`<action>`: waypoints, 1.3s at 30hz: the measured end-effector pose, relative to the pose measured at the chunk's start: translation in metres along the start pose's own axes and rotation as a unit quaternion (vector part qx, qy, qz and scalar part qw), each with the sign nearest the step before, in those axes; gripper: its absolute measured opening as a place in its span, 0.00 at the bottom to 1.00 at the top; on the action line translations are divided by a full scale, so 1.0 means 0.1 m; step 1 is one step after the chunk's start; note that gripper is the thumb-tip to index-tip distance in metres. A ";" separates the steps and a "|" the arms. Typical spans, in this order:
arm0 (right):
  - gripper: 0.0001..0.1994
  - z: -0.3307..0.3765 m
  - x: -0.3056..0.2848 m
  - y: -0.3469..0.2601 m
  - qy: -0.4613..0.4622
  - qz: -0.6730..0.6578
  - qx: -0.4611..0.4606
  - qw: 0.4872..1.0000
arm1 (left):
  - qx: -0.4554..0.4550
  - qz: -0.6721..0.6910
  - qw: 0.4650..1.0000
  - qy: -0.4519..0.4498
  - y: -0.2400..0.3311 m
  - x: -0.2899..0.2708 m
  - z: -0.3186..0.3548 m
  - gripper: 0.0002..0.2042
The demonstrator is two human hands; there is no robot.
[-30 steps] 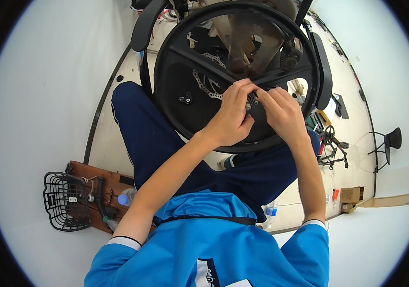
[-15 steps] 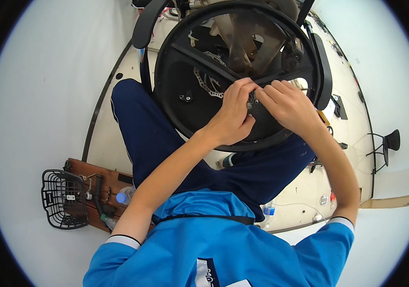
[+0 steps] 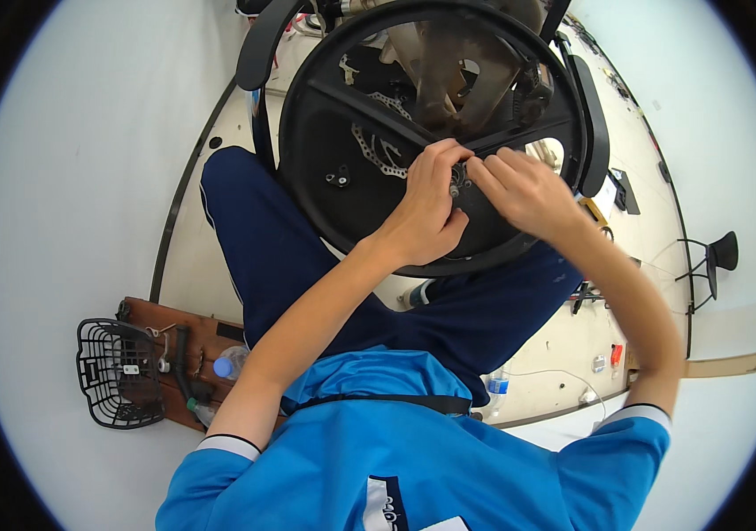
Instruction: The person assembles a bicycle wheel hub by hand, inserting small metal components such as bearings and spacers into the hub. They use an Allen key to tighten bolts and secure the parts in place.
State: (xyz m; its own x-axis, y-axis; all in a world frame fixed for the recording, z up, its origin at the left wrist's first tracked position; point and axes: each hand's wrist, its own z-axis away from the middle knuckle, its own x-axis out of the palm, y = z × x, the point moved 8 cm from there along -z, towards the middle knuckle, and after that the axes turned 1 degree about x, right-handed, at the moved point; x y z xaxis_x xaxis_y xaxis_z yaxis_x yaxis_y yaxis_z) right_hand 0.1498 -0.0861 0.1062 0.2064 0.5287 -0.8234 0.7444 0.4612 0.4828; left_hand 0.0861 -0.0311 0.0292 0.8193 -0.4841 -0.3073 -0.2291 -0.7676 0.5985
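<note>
The black chair carries a big wheel, lying flat between the armrests; inside its rim, nearer the chair's left edge, I can see a metal disc and small fitting.

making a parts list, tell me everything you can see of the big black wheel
The big black wheel faces the camera between black armrests: a round rim with broad spokes, looking like plastic or painted metal. The left hand and right hand are at its centre, by small metal parts, hiding some of it; exact contact is unclear.
</note>
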 end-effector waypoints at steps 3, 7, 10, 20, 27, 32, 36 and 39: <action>0.12 0.11 0.11 -0.09 0.040 -0.019 0.132 0.990 | -0.005 0.008 1.000 -0.009 -0.02 -0.01 0.00 0.38; 0.07 0.17 0.15 -0.19 0.132 -0.050 0.268 0.953 | 0.001 0.008 1.000 -0.013 -0.01 0.01 0.00 0.37; 0.07 0.16 0.11 -0.20 0.178 -0.077 0.313 0.930 | -0.007 0.002 1.000 -0.019 -0.02 -0.01 0.00 0.37; 0.11 0.16 -0.10 0.08 0.062 -0.137 0.194 0.970 | -0.003 0.002 1.000 -0.022 0.00 -0.01 -0.01 0.37; 0.14 -0.02 -0.10 0.11 -0.007 -0.102 0.083 0.991 | 0.004 -0.002 1.000 -0.016 0.02 -0.04 0.00 0.37; 0.12 -0.06 -0.12 0.10 -0.041 -0.049 0.033 0.997 | 0.002 -0.007 1.000 -0.024 0.02 -0.03 0.01 0.38; 0.12 -0.15 -0.14 0.04 -0.059 0.001 -0.047 0.997 | 0.009 -0.012 1.000 -0.017 0.03 -0.02 0.02 0.38; 0.12 -0.13 -0.08 0.05 -0.058 0.010 -0.054 0.997 | 0.008 -0.006 1.000 -0.012 0.01 0.00 0.01 0.38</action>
State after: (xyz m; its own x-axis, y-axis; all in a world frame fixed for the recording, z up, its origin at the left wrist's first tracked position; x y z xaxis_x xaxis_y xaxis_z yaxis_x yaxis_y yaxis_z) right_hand 0.1437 -0.0789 0.1194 0.2970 0.4546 -0.8397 0.6681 0.5294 0.5229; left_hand 0.0851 -0.0320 0.0290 0.8094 -0.4848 -0.3315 -0.2288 -0.7801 0.5823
